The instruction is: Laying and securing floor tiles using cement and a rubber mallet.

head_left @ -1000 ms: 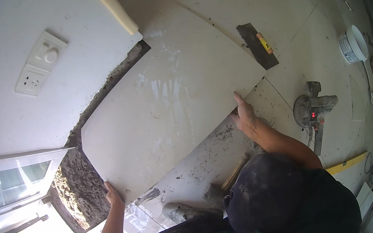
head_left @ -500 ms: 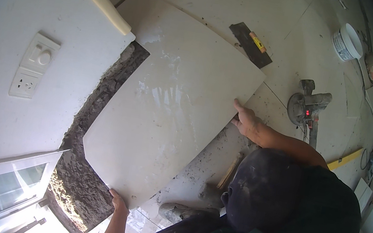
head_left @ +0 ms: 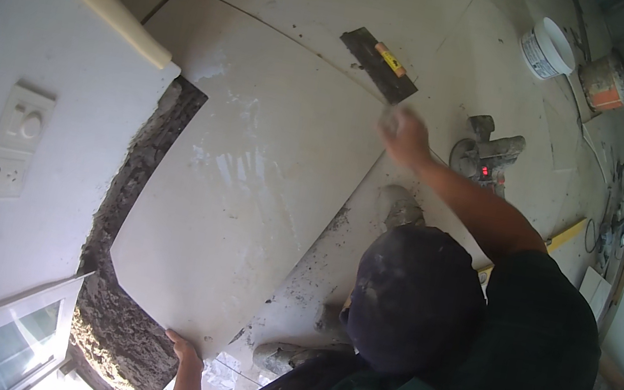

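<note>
A large pale floor tile (head_left: pixel 246 192) lies at an angle beside the white wall, with wet smears on its top. My left hand (head_left: pixel 186 350) grips its near corner, fingers curled at the edge. My right hand (head_left: pixel 406 135) is off the tile's right edge, blurred by motion, near the tile's far right corner. Just beyond it lies a flat plastering trowel (head_left: pixel 377 64) with a yellow grip. Whether the right hand touches anything cannot be made out. A strip of rough dark mortar (head_left: pixel 123 320) shows between the tile and the wall.
A dusty power tool (head_left: pixel 490 155) with a round base and red display stands at right. Farther back are a white bucket (head_left: pixel 549 49) and a dirty bucket (head_left: pixel 606 80). A glazed white frame (head_left: pixel 23 319) stands near left; a shoe (head_left: pixel 402 205) is beside the tile.
My right hand has let go of the tile's right edge and moved away toward the trowel. The left hand keeps its grip on the near corner. The whole view has shifted somewhat.
</note>
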Demonstrator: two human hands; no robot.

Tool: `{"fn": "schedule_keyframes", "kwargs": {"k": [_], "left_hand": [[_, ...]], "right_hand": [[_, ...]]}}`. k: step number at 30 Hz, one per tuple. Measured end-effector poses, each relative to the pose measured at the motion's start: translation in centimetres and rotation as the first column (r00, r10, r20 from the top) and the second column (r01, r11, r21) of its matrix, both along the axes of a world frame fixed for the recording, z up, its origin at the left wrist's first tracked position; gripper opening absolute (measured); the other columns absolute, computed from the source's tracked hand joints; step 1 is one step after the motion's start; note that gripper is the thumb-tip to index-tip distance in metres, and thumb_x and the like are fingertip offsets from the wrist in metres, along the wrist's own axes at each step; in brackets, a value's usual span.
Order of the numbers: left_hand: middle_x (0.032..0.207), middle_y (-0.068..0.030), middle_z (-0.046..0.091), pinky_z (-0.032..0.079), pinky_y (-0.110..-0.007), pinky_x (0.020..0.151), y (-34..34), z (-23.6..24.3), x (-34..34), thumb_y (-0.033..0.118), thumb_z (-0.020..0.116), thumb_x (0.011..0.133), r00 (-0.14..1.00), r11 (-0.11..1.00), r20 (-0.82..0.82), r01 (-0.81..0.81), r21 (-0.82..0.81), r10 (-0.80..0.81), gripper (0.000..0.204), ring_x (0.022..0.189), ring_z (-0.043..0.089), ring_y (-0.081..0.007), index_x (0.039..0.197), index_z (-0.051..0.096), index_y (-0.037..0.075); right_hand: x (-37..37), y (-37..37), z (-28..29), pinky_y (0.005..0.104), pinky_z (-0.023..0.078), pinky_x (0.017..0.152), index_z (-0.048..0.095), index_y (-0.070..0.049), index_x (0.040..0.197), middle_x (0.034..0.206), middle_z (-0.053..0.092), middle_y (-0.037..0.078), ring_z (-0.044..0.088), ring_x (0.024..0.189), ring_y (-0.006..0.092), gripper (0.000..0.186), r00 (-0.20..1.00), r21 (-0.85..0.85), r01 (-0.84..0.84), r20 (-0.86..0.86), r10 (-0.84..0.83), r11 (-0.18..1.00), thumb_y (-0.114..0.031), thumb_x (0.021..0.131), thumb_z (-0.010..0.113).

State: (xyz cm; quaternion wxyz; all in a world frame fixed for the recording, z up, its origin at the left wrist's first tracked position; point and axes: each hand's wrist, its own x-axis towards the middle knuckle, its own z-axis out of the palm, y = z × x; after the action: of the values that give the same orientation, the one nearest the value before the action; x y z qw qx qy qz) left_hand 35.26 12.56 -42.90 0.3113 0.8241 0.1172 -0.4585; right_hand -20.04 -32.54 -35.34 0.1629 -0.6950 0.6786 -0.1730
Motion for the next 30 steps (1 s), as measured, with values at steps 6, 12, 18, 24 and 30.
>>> {"fn": "schedule_keyframes", "kwargs": {"k": [6,12,18,24,30], "left_hand": [[0.150,-0.0130,0.043,0.032,-0.041,0.115,-0.7,-1.2,-1.0,0.079,0.026,0.091,0.999,0.995,-0.039,-0.037,-0.094,0.033,0.097,0.134,0.043,-0.0305,0.149,0.036,0.002],[0.152,-0.0153,0.039,0.027,-0.038,0.116,0.8,-1.6,-0.1,0.065,0.028,0.099,0.995,0.986,0.100,0.027,-0.166,-0.010,0.082,0.138,0.039,-0.0291,0.151,0.031,0.001],[0.151,-0.0205,0.036,0.032,-0.039,0.115,-0.2,-1.9,1.9,0.073,0.035,0.094,0.995,0.991,0.023,-0.099,0.087,0.097,0.095,0.138,0.039,-0.0312,0.151,0.026,-0.003],[0.150,-0.0178,0.040,0.036,-0.039,0.113,1.0,-3.4,0.6,0.068,0.035,0.096,0.991,0.992,0.064,-0.118,-0.050,0.121,0.089,0.132,0.048,-0.0322,0.149,0.029,-0.003],[0.147,-0.0167,0.045,0.034,-0.037,0.112,1.1,0.6,-0.5,0.075,0.033,0.093,0.990,0.997,0.123,-0.071,-0.012,0.072,0.095,0.132,0.048,-0.0295,0.146,0.037,-0.004]], "right_hand": [[-5.1,-15.1,-0.9,0.0463,0.050,0.086,0.060,0.000,0.116,0.110,0.065,0.021,0.061,0.107,0.0373,0.052,0.923,-0.082,0.260,-0.273,-0.273,0.962,-0.043,0.087,0.066],[-3.7,-10.6,-1.8,0.0453,0.051,0.080,0.059,0.003,0.116,0.099,0.067,0.024,0.066,0.092,0.0380,0.043,0.980,-0.055,-0.152,-0.137,0.144,0.987,-0.034,0.094,0.060],[4.0,3.8,6.7,0.0442,0.048,0.092,0.058,0.000,0.122,0.107,0.062,0.017,0.061,0.102,0.0314,0.038,0.510,0.240,-0.858,0.286,0.811,0.455,-0.016,0.088,0.062],[9.5,10.4,-0.9,0.0470,0.044,0.092,0.058,-0.007,0.114,0.105,0.059,0.014,0.058,0.103,0.0337,0.040,0.067,0.417,-0.907,0.280,0.958,-0.059,-0.033,0.085,0.069],[1.7,-3.3,-5.0,0.0457,0.038,0.107,0.047,0.006,0.136,0.137,0.050,0.025,0.049,0.126,0.0384,0.073,0.890,0.094,-0.367,-0.254,0.379,0.925,-0.054,0.095,0.052]]}}
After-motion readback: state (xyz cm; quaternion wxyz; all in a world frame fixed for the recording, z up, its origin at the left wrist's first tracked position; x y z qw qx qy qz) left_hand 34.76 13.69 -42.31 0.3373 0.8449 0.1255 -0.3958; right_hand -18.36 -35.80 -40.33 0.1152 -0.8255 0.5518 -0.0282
